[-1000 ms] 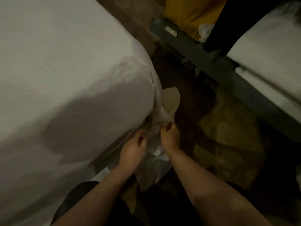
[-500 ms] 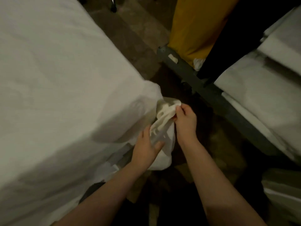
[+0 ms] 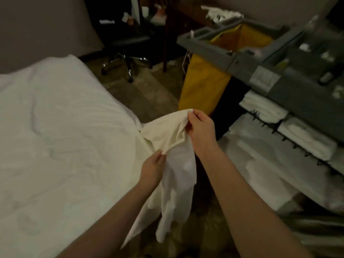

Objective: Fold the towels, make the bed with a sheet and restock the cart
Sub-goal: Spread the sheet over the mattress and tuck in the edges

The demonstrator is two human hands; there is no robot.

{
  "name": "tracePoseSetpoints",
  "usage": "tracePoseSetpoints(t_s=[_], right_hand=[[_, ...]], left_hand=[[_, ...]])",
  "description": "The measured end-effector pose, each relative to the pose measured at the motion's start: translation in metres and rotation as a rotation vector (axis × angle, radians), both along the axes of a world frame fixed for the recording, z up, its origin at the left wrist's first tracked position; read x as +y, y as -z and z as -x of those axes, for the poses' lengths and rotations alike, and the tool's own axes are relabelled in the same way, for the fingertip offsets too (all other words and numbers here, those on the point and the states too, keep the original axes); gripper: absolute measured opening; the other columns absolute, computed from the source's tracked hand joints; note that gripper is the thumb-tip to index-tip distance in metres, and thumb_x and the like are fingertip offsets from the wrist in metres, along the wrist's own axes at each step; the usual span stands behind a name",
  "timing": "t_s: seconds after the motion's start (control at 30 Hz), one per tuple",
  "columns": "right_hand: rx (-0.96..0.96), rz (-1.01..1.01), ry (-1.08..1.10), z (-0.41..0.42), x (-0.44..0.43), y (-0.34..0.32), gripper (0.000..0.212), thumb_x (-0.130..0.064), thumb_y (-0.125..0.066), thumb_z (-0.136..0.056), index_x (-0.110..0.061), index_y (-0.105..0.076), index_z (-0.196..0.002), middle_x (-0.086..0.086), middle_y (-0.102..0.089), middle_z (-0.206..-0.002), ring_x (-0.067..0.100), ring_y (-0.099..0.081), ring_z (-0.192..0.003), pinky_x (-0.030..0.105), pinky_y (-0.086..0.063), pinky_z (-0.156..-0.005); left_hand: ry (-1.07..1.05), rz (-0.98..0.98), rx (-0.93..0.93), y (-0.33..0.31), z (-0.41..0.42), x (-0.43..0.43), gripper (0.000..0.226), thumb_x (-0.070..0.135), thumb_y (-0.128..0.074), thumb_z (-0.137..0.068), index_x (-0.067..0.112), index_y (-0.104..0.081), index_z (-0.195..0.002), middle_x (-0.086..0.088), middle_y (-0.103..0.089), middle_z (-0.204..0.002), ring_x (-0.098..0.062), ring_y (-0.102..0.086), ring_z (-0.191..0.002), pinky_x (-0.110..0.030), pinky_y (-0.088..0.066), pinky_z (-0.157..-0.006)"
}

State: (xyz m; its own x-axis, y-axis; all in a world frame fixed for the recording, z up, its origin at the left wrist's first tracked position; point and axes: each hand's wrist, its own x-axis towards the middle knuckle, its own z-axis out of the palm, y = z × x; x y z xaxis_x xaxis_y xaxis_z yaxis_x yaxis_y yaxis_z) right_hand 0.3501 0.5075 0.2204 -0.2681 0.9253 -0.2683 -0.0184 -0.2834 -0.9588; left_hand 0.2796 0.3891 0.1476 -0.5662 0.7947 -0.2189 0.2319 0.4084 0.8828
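Observation:
A white sheet (image 3: 167,135) covers the bed (image 3: 55,136) on the left, and its loose corner is lifted off the bed's near right corner. My right hand (image 3: 200,127) pinches the raised tip of that corner at about waist height. My left hand (image 3: 152,168) grips the sheet's edge lower down, and the rest of the fabric hangs from it toward the floor. The grey housekeeping cart (image 3: 279,71) stands to the right, with folded white towels (image 3: 264,108) on its shelf.
A yellow laundry bag (image 3: 202,86) hangs on the cart's near end, close to my right hand. A black office chair (image 3: 124,43) and a dark desk stand at the back. A narrow strip of brown floor (image 3: 149,97) runs between bed and cart.
Both hands have risen from low at the mattress corner, pulling the sheet's corner up and outward. My view has lifted, so the cart, chair and room now show.

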Motion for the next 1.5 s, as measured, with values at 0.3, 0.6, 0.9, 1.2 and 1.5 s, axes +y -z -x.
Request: tracePoseSetpoints(t_s=[0.3,0.6,0.9,1.2,1.5], right_hand=[[-0.064,0.012,-0.156,0.076,-0.047,-0.057,0.014,-0.015,-0.053,-0.096,-0.018,-0.06,-0.108,0.005,-0.063,-0.097,0.018,-0.06,-0.09,0.028,-0.052,-0.077],[-0.18,0.085,-0.596,0.085,-0.122,-0.012,0.026,-0.031,-0.054,-0.095,-0.023,-0.054,-0.12,0.001,-0.058,-0.117,0.018,-0.055,-0.105,0.033,-0.046,-0.092],[-0.269,-0.166,-0.876,0.086,-0.129,-0.013,0.013,-0.036,-0.054,-0.094,-0.031,-0.054,-0.105,-0.01,-0.057,-0.104,0.011,-0.054,-0.1,0.023,-0.045,-0.086],[-0.387,-0.486,-0.697,0.089,-0.095,-0.039,0.011,-0.024,-0.057,-0.094,-0.021,-0.061,-0.085,-0.004,-0.062,-0.086,0.016,-0.058,-0.087,0.026,-0.047,-0.078],[-0.452,-0.775,-0.656,0.123,-0.06,-0.103,0.013,-0.028,-0.062,-0.09,-0.018,-0.067,-0.084,-0.011,-0.058,-0.075,0.008,-0.056,-0.075,0.027,-0.049,-0.072]], left_hand=[[-0.338,-0.41,-0.151,-0.148,0.084,-0.06,0.032,0.017,-0.039,-0.099,0.021,-0.055,-0.072,0.004,-0.056,-0.072,-0.01,-0.051,-0.07,-0.022,-0.042,-0.064],[-0.485,-0.391,-0.254,-0.175,0.114,-0.091,0.027,0.024,-0.038,-0.1,0.013,-0.059,-0.087,-0.004,-0.057,-0.083,-0.018,-0.054,-0.078,-0.029,-0.045,-0.069],[-0.617,-0.407,-0.246,-0.183,0.123,-0.084,0.028,0.026,-0.04,-0.1,0.011,-0.057,-0.084,-0.012,-0.058,-0.089,-0.023,-0.056,-0.082,-0.037,-0.048,-0.076],[-0.672,-0.422,-0.214,-0.184,0.141,-0.085,0.031,0.016,-0.043,-0.098,0.014,-0.048,-0.067,-0.002,-0.043,-0.067,-0.015,-0.041,-0.066,-0.024,-0.034,-0.058],[-0.607,-0.302,-0.202,-0.176,0.147,-0.103,0.048,0.027,-0.049,-0.097,0.021,-0.031,-0.141,-0.01,-0.044,-0.139,-0.027,-0.053,-0.116,-0.04,-0.048,-0.096]])
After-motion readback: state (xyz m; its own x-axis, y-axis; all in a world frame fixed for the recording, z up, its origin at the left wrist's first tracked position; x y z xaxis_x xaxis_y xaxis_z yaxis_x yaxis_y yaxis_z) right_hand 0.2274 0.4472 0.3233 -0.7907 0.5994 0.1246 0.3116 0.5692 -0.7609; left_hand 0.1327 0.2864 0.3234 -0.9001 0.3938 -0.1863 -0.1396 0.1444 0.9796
